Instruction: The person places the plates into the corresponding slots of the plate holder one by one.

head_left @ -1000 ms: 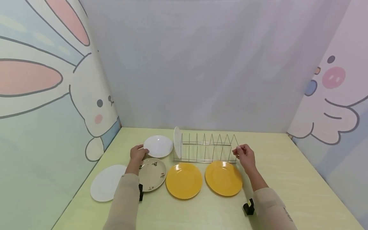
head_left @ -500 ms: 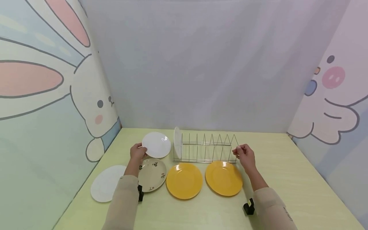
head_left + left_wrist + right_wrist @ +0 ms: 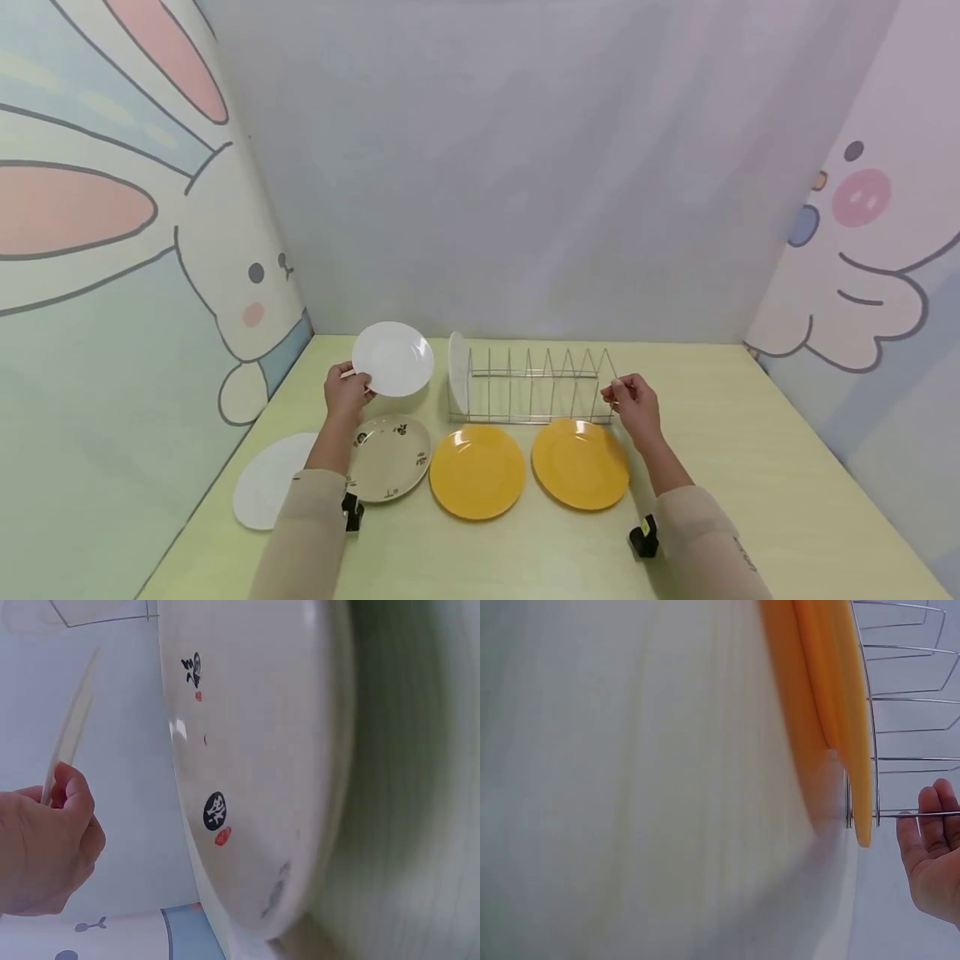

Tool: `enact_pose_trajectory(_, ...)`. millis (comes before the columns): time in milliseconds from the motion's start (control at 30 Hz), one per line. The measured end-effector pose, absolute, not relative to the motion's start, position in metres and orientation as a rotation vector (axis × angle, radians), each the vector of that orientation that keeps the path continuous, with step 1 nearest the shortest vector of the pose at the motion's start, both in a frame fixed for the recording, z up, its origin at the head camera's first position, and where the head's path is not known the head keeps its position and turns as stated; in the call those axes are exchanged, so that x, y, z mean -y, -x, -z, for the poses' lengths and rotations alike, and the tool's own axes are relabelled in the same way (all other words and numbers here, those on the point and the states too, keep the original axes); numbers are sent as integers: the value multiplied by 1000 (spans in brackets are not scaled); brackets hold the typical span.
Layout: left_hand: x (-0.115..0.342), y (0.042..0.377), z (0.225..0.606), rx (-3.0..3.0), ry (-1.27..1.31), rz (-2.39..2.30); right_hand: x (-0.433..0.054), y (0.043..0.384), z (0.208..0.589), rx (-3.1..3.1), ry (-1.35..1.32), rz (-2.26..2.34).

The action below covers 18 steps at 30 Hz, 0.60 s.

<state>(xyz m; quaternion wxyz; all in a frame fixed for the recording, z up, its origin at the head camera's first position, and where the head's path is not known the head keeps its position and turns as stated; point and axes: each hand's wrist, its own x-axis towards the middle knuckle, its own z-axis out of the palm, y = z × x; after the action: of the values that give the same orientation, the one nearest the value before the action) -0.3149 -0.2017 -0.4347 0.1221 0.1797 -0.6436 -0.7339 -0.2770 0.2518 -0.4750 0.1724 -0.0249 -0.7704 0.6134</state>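
Note:
My left hand (image 3: pixel 347 395) pinches a small white plate (image 3: pixel 393 359) by its left rim, raised above the table and tilted toward me. In the left wrist view the plate (image 3: pixel 73 720) shows edge-on between thumb and fingers. At the right end of a wire dish rack (image 3: pixel 531 418), my right hand (image 3: pixel 634 405) grips the end wire; the right wrist view shows the fingers (image 3: pixel 931 825) around it. Another white plate (image 3: pixel 458 375) stands upright in the rack's leftmost slot. Below my left hand lies a cream plate (image 3: pixel 390 458) with dark printed marks.
Two yellow plates, one left (image 3: pixel 477 472) and one right (image 3: pixel 581 464), lie flat in front of the rack. A larger white plate (image 3: pixel 272 482) rests at the left, partly behind my left sleeve. A grey backdrop (image 3: pixel 525 183) closes off the table's far edge.
My left hand has lifted the small white plate off the table, moving it up and slightly left, and tilted it. The right hand stays on the rack.

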Motion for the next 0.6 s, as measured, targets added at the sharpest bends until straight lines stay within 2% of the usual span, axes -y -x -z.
enact_pose_trajectory(200, 193, 301, 432, 1890, -511, 2121, -252, 272, 478, 2208, 96, -1720)
enact_pose_trajectory(600, 177, 284, 401, 1786, -393, 2119, -251, 277, 473, 2190, 84, -1742)
